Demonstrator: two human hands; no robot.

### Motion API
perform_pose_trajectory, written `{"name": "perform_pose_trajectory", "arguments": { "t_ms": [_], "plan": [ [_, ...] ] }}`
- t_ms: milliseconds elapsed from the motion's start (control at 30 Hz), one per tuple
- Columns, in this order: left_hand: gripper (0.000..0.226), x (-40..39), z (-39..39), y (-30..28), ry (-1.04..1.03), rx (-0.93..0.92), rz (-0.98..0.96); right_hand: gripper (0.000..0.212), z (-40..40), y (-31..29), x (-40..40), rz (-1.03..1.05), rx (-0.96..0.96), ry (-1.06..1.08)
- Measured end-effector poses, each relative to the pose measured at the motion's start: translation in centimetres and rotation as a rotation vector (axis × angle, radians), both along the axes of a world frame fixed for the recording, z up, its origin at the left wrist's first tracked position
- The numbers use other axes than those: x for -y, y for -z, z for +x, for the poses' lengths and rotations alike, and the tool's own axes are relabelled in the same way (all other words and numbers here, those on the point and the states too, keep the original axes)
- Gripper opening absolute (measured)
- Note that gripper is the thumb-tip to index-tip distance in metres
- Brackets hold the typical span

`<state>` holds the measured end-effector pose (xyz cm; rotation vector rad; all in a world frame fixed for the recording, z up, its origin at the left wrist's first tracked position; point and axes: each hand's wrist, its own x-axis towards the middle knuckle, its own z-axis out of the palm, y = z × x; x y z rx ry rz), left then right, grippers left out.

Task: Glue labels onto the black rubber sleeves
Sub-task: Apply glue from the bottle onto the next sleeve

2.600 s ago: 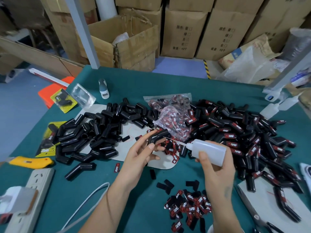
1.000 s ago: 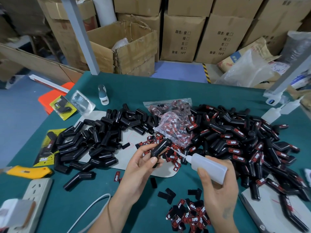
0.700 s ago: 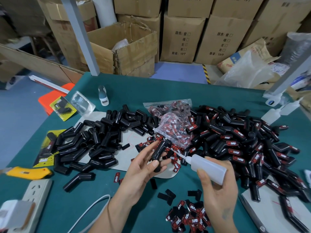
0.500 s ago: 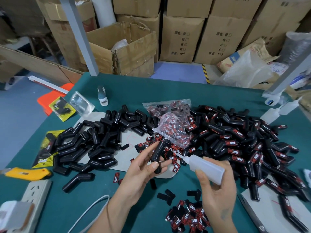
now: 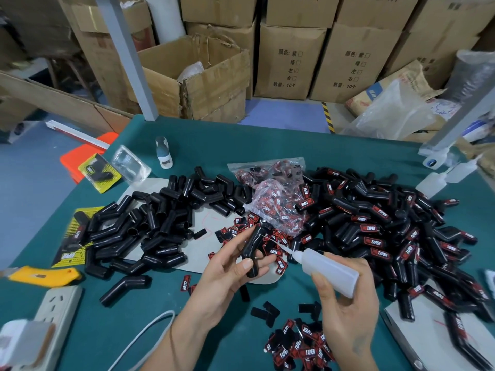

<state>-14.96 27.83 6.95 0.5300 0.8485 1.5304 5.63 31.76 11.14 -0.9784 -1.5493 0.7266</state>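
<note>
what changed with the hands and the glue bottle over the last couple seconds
The left hand turned the black sleeve from lying across its fingertips to standing more upright, and now grips it lower. The right hand kept hold of the glue bottle, with its thin nozzle brought up to the sleeve. The two sleeve piles and the loose labels near the right wrist lie as before.

Even, soft overhead light, hardly any shadows; the wide lens bends the far boxes, and near corners look perhaps slightly smeared.
</note>
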Motion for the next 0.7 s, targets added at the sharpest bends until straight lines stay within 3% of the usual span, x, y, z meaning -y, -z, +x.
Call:
{"name": "perform_pose_trajectory", "arguments": {
  "t_ms": [500, 700],
  "plan": [
    [0.077, 0.05, 0.1, -0.24, -0.008, -0.002, -0.009, 0.026, 0.06, -0.14, 0.07, 0.022, 0.019, -0.012],
    [0.07, 0.08, 0.13, -0.43, 0.006, -0.022, -0.005, 0.026, 0.11, -0.14, 0.04, 0.022, 0.029, -0.002]
  ]
}}
